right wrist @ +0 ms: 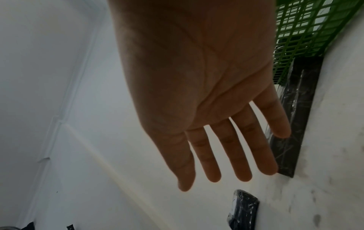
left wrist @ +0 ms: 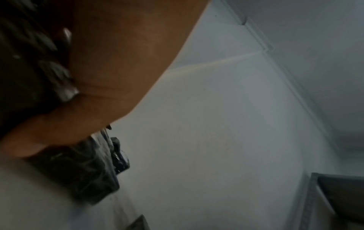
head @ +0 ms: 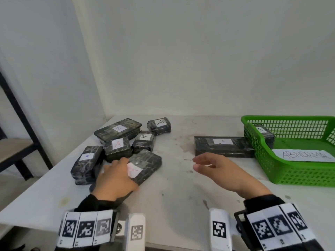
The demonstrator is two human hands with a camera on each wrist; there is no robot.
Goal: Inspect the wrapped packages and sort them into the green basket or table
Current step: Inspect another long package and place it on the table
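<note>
Several dark wrapped packages with white letter labels lie heaped at the left of the white table (head: 181, 187). My left hand (head: 116, 174) lies over the nearest package (head: 146, 163), the one with a red-lettered label, and its fingers curl round the package's left end. In the left wrist view my palm (left wrist: 128, 62) presses dark wrap, and the fingertips are hidden. My right hand (head: 204, 163) hovers empty over mid-table, its fingers (right wrist: 244, 155) straight and spread. At the right stands the green basket (head: 262, 160), holding one package marked A (head: 262, 134).
A long package (head: 223, 146) lies on the table against the basket's left wall, also visible as a long package (right wrist: 291, 124) beside the basket (right wrist: 305, 31). A paper reading ABNORMAL (head: 304, 155) lies in the basket. A wall runs behind the table. A dark shelf frame (head: 16, 109) stands at the left.
</note>
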